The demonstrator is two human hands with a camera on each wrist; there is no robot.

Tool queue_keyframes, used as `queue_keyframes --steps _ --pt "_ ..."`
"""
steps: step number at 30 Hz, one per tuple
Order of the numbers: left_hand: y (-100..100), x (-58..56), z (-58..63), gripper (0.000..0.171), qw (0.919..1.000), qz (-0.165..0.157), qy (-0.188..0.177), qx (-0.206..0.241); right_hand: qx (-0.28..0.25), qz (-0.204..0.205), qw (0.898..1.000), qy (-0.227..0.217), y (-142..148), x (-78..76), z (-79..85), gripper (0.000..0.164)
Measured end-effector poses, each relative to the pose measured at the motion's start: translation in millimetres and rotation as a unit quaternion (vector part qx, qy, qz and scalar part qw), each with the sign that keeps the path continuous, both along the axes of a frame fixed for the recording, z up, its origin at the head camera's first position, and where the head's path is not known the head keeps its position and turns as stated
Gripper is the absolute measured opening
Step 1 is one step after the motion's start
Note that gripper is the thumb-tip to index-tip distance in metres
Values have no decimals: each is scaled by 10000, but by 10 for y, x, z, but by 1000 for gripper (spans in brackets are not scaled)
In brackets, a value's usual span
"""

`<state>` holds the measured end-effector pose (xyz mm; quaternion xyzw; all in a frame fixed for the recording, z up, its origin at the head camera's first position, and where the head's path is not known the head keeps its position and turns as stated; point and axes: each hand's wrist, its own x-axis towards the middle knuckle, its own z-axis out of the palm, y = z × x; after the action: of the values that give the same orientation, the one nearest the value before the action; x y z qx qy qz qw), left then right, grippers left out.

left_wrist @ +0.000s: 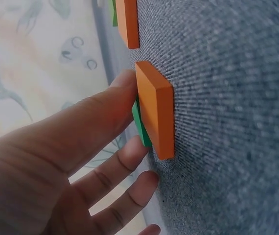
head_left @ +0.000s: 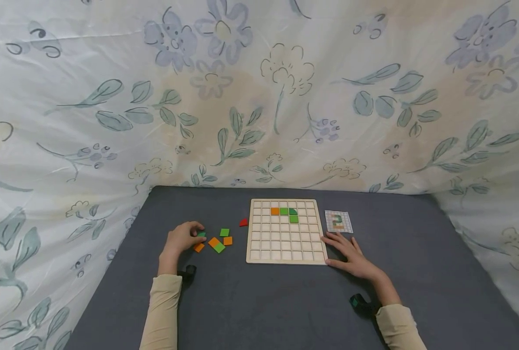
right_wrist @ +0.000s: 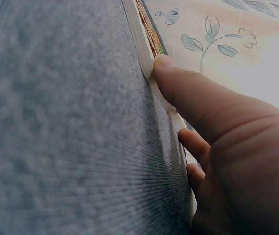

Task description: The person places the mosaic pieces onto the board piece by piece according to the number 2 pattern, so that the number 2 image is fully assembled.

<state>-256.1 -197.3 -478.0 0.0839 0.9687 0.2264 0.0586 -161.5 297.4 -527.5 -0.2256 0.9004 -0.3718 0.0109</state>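
Observation:
My left hand [head_left: 181,239] is over the loose tiles left of the board, its thumb and fingers pinching a dark green tile [left_wrist: 140,122]. An orange tile [left_wrist: 155,110] lies right in front of that tile in the left wrist view and partly hides it. Fingers spread, my right hand [head_left: 350,255] rests along the right edge of a wooden grid board [head_left: 259,259], with the thumb at its near corner. On the board, an orange tile [head_left: 275,211], a light green tile [head_left: 284,211] and a dark green rounded tile [head_left: 293,211] form a row, with another light green tile [head_left: 294,219] below.
Between left hand and board lie several loose tiles, among them a light green tile [head_left: 225,232], an orange tile [head_left: 228,240] and a red piece [head_left: 244,222]. A small pattern card [head_left: 347,224] sits right of the board. Floral cloth [head_left: 285,107] hangs behind the grey table [head_left: 268,306].

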Motion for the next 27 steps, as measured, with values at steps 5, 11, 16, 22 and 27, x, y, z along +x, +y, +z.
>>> queue_keyframes --steps 5,11,16,22,27 --pt "13 1 3 31 10000 25 4 63 -43 27 10000 0 6 -2 -13 63" --pt "1 -8 -23 30 9999 53 87 63 -34 35 10000 37 12 -13 -28 63" --pt "-6 -14 -25 29 9998 20 180 110 -32 41 10000 50 14 -14 -26 63" --pt "6 -31 -35 29 9993 -30 273 258 -37 47 10000 58 12 -14 -16 63" --pt "13 -49 -68 29 9987 -117 401 277 -63 67 9999 79 7 -11 -8 63"
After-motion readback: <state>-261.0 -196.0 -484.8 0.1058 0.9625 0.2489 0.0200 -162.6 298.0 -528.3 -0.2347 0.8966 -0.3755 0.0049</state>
